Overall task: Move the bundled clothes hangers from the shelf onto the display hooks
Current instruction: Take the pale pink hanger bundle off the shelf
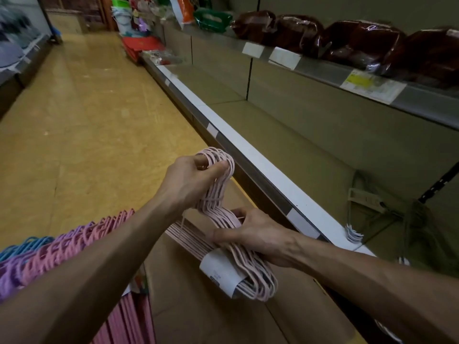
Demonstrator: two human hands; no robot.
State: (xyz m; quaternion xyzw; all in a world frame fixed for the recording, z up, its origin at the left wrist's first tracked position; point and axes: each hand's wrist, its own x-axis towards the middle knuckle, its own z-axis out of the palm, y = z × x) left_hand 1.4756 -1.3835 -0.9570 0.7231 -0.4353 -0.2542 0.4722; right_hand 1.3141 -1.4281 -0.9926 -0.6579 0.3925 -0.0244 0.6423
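One pale pink bundle of hangers (231, 234) is off the shelf (285, 135) and in the air, not yet hung; pink and purple bundles (62, 247) already hang in a row just below the left forearm, so the work looks partly done (another bundle (354, 234) lies on the shelf beyond the right wrist). The left hand (188, 182) pinches the hook ends above. The right hand (255, 234) grips the shoulders from the shelf side, the paper label (219, 271) just under it.

Pale pink hanger bundle (224, 219), white paper band round one end, hooks uppermost, held beside shelf edge (250, 155).
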